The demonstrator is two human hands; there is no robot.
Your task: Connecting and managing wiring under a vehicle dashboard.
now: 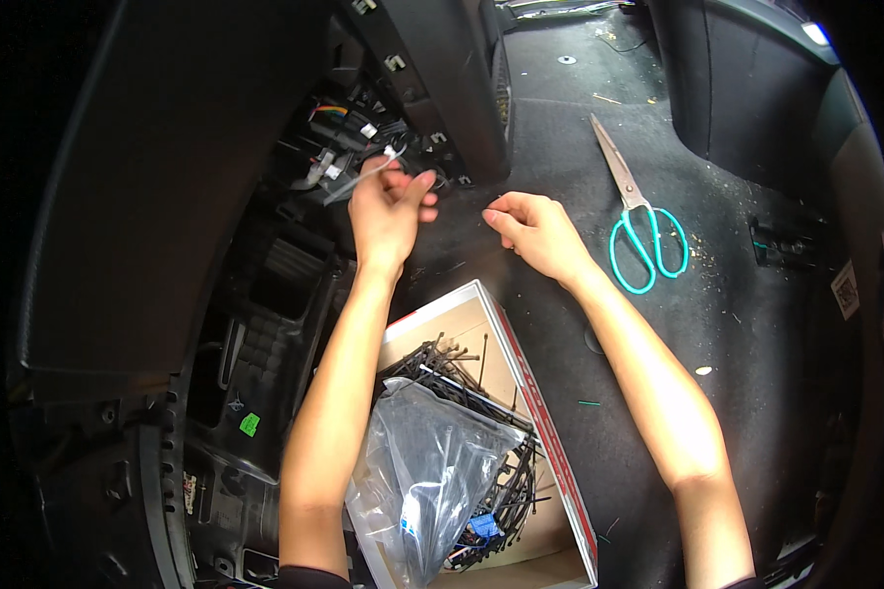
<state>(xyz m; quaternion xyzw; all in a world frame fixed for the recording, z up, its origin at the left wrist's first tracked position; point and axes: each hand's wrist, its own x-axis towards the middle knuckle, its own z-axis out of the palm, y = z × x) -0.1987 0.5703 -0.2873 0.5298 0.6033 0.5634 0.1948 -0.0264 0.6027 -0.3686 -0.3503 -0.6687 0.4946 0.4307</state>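
Your hands are apart from each other. Left hand is up at the opened trim, fingers half curled, right by a pale cable tie; can't tell if it's gripping the tie or something behind it. Right hand hangs over the floor carpet, thumb and index nearly meeting; nothing clear between them, can't tell if a thin bit is pinched. The tie sits at the wiring opening, near coloured wires and a white connector, its long tail sticking out toward your left. Progress, my read: tie is at the wiring, tail not cut; can't see whether it's looped or pulled tight, so tightening and trimming look left to do. The wiring is exposed, and clips show bare along the trim edge, so that panel isn't closed up. Teal-handled scissors lie on the carpet beyond your right hand, untouched. Plenty of black cable ties remain in the cardboard box between your forearms, partly under a clear plastic bag.
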